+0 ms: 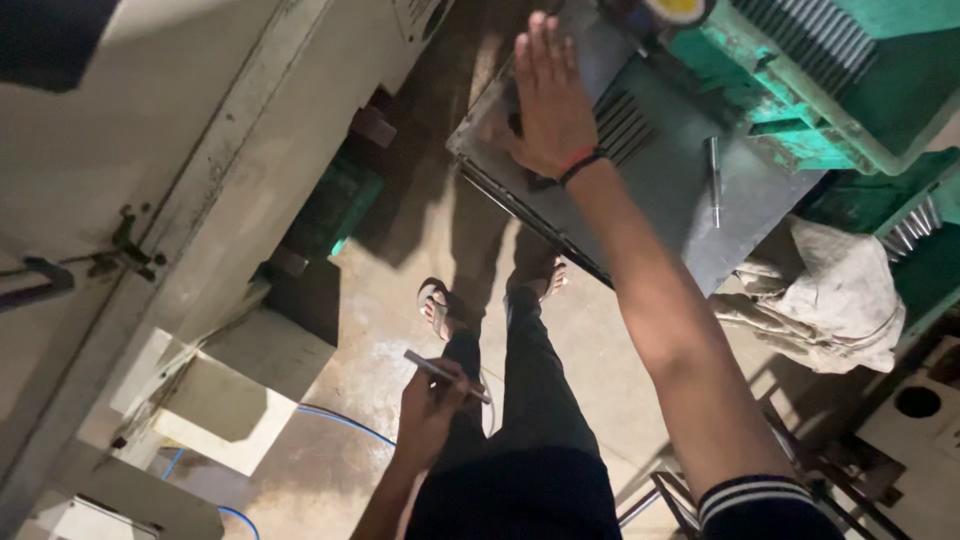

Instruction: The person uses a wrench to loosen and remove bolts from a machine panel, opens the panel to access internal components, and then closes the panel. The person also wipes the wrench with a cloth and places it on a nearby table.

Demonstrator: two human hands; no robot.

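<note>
Keep right hand (552,105), fingers flat and together, pressed square on grey louvred metal panel (660,170). Hold thin grey metal rod (446,376) firmly clamped in left hand (432,405) fingers, clear of legs.

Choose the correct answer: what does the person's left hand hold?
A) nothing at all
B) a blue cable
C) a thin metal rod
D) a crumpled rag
C: the left hand closes its fingers around a thin metal rod, low in the picture above the person's legs, while the right hand lies flat and open on the dark metal panel.
</note>
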